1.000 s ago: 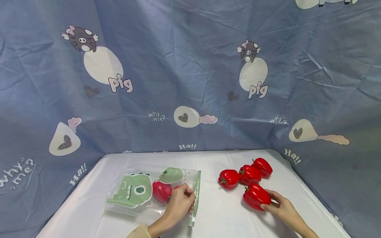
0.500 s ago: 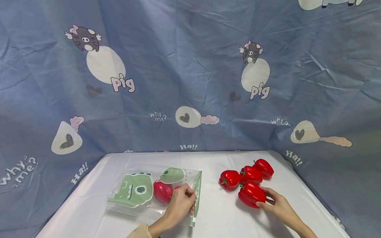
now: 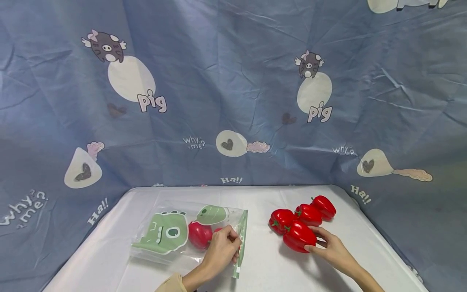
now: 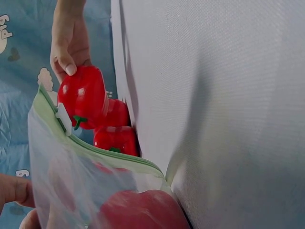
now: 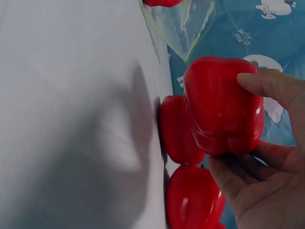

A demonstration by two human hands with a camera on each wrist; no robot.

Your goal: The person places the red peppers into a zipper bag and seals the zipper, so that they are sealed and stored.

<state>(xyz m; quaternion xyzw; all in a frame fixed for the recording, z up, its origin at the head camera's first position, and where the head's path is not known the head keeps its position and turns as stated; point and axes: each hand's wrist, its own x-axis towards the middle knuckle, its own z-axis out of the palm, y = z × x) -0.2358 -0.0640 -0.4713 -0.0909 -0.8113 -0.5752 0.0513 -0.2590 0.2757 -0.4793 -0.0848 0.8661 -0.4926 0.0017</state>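
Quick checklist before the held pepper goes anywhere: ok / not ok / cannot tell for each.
1. Right hand holding a pepper: ok, gripped from its right side.
2. Held pepper off the table: ok, lifted.
3. Left hand holding the bag: ok, near its green-edged mouth.
4. Mouth open: ok, edges stand apart in the right wrist view.
5. Held pepper at the mouth: not ok, it is off to the right.
6. Bagged pepper count: cannot tell, left hand blocks part; at least one shows.
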